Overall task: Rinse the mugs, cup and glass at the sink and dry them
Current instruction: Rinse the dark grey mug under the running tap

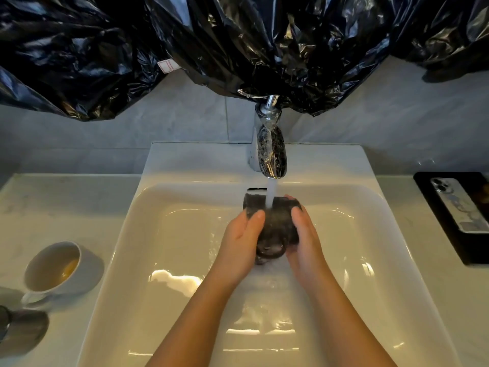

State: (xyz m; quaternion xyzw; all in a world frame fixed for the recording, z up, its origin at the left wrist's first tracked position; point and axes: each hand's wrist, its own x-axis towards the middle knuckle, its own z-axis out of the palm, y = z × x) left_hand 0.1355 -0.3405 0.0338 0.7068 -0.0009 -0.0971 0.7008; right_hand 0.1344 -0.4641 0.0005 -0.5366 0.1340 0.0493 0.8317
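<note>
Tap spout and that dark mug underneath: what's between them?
In the head view, only a stream of running water runs from the tap spout down onto the dark mug.

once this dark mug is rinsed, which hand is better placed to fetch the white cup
Left. The white cup stands on the counter left of the sink, nearest the left hand; the right hand must reach across. Both now hold the dark mug.

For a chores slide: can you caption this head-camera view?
Left hand and right hand hold a dark mug under the running tap above the white sink; a white cup sits on the counter.
</note>
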